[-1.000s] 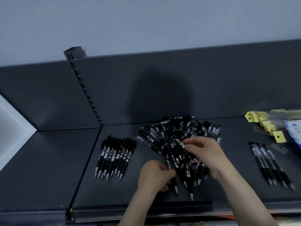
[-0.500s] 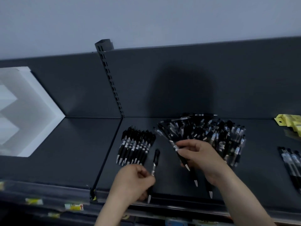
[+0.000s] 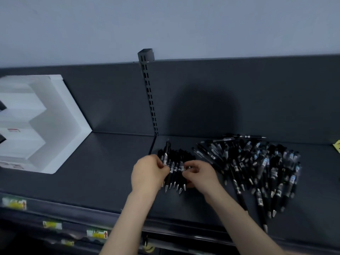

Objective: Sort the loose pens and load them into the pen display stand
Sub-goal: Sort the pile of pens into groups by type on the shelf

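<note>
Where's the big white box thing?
In the head view the white stand sits at the far left of the dark shelf, left of the slotted post.

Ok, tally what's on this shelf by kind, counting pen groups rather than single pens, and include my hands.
Pen groups: 2 (neat row, loose pile; single pens too overlapped to count)
Pen pinched by left hand: 1
White display stand: 1
Yellow tag: 1
Hands: 2 (right hand holds the neat row's edge)
Total: 7
</note>
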`<state>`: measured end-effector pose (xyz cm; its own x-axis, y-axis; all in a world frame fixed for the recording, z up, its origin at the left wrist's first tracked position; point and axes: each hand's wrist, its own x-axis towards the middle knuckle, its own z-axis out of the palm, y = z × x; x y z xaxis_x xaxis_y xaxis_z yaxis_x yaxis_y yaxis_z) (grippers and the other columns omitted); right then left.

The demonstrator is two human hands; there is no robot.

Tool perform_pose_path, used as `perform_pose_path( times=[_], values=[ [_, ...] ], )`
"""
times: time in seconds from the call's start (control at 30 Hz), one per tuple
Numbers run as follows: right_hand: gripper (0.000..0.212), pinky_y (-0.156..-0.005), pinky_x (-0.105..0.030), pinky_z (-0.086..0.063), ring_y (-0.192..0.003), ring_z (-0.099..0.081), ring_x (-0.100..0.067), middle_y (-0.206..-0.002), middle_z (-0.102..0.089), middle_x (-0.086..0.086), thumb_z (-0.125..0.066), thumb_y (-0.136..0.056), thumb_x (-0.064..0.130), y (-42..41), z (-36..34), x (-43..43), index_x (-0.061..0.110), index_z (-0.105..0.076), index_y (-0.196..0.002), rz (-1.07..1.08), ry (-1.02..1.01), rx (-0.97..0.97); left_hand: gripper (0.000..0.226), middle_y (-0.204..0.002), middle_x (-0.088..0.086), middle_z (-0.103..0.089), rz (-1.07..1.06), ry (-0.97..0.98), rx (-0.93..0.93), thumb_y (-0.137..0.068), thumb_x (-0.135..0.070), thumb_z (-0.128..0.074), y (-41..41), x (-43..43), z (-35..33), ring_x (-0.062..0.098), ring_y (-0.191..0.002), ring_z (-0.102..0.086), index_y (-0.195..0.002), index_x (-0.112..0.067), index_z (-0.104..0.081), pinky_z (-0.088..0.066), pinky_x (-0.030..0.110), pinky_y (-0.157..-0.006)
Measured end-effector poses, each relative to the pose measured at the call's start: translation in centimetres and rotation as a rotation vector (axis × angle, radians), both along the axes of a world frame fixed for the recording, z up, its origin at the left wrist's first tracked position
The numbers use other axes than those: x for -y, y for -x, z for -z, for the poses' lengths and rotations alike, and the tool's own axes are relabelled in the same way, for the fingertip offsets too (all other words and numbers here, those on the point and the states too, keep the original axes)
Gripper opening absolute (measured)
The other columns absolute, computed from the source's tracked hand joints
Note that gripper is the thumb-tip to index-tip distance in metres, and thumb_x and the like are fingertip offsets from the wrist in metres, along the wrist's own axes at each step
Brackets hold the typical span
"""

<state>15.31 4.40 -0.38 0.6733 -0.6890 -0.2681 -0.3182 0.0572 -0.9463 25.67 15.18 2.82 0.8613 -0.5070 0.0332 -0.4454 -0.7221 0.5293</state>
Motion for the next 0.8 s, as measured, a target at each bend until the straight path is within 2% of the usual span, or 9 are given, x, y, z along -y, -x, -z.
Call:
perform_pose_path(
  times=[0.13,0.23,0.37,0.5,0.57,0.63,0.7,0.77,0.8],
  values=[
    [0.023,-0.065,-0.035,-0.06,-0.065,-0.063,-0.015,-0.075,-0.064,0.0,-0.059,-0.083,0.001,-0.8,0.9,-0.9,0.017,-0.067,-0.098,-0.041,0.094,-0.067,0.009,-0.08,-0.005,-0.06,0.034,-0.118,0.032,-0.084,-0.025,-0.062,-0.5,0.7,1.1,0.012,-0.07,-0.05,-0.089,-0.018,-0.065,-0.038,0.024,-0.057],
    [0.027,-0.065,-0.034,-0.06,-0.065,-0.065,-0.014,-0.076,-0.065,0.002,-0.057,-0.083,0.001,-0.8,1.2,-0.7,0.026,-0.066,-0.089,-0.045,0.142,-0.079,0.008,-0.079,-0.007,-0.059,0.043,-0.116,0.032,-0.084,-0.025,-0.062,-0.7,0.8,1.6,0.011,-0.069,-0.05,-0.09,-0.02,-0.064,-0.038,0.024,-0.058],
    [0.028,-0.062,-0.028,-0.059,-0.066,-0.064,-0.014,-0.078,-0.065,0.0,-0.057,-0.084,0.0,-0.7,1.2,-0.5,0.027,-0.064,-0.086,-0.053,0.185,-0.075,0.005,-0.084,-0.007,-0.064,0.065,-0.098,0.024,-0.084,-0.025,-0.062,-1.0,0.8,1.6,0.011,-0.071,-0.054,-0.089,-0.023,-0.062,-0.04,0.024,-0.055],
    [0.029,-0.07,-0.038,-0.059,-0.068,-0.065,-0.015,-0.074,-0.066,0.006,-0.06,-0.082,0.004,-0.5,1.1,0.9,0.033,-0.064,-0.078,-0.048,0.245,-0.086,0.007,-0.083,-0.008,-0.064,0.084,-0.063,0.018,-0.086,-0.025,-0.061,-1.2,0.7,1.4,0.009,-0.071,-0.057,-0.093,-0.025,-0.06,-0.042,0.023,-0.051],
    [0.026,-0.08,-0.033,-0.056,-0.072,-0.064,-0.011,-0.077,-0.067,0.009,-0.061,-0.081,0.006,-0.6,0.7,2.7,0.031,-0.07,-0.082,-0.038,0.384,-0.13,0.006,-0.081,-0.009,-0.064,0.092,-0.034,0.018,-0.087,-0.025,-0.061,-1.3,0.6,1.4,0.008,-0.069,-0.059,-0.093,-0.025,-0.061,-0.045,0.022,-0.052],
    [0.025,-0.084,-0.022,-0.049,-0.085,-0.065,-0.013,-0.09,-0.072,0.005,-0.057,-0.082,0.007,-1.0,-0.2,5.1,0.019,-0.074,-0.096,-0.025,0.63,-0.245,0.006,-0.077,-0.01,-0.063,0.1,0.002,0.018,-0.087,-0.025,-0.062,-1.1,0.5,1.3,0.005,-0.066,-0.057,-0.092,-0.025,-0.062,-0.043,0.02,-0.05],
    [0.03,-0.085,-0.026,-0.049,-0.097,-0.064,-0.02,-0.099,-0.072,-0.001,-0.052,-0.08,0.006,-1.6,-1.2,7.4,0.016,-0.073,-0.1,-0.008,0.822,-0.339,0.005,-0.074,-0.012,-0.062,0.111,0.039,0.008,-0.086,-0.025,-0.062,-0.9,0.6,1.2,0.003,-0.065,-0.056,-0.09,-0.026,-0.062,-0.042,0.019,-0.05],
    [0.03,-0.074,-0.033,-0.052,-0.094,-0.064,-0.029,-0.095,-0.07,-0.006,-0.049,-0.077,0.002,-2.5,-1.8,8.9,0.013,-0.07,-0.094,-0.057,0.918,-0.47,0.003,-0.073,-0.012,-0.062,0.127,0.065,-0.006,-0.086,-0.026,-0.062,-0.5,0.8,1.2,0.004,-0.066,-0.058,-0.089,-0.027,-0.063,-0.045,0.021,-0.053],
    [0.026,-0.068,-0.032,-0.05,-0.092,-0.063,-0.031,-0.094,-0.068,-0.009,-0.049,-0.076,-0.001,-2.9,-2.0,9.2,0.01,-0.067,-0.09,-0.11,0.952,-0.56,0.002,-0.073,-0.011,-0.063,0.136,0.075,-0.012,-0.086,-0.027,-0.062,-0.3,0.9,1.2,0.004,-0.067,-0.058,-0.088,-0.027,-0.063,-0.048,0.023,-0.056]
  ],
)
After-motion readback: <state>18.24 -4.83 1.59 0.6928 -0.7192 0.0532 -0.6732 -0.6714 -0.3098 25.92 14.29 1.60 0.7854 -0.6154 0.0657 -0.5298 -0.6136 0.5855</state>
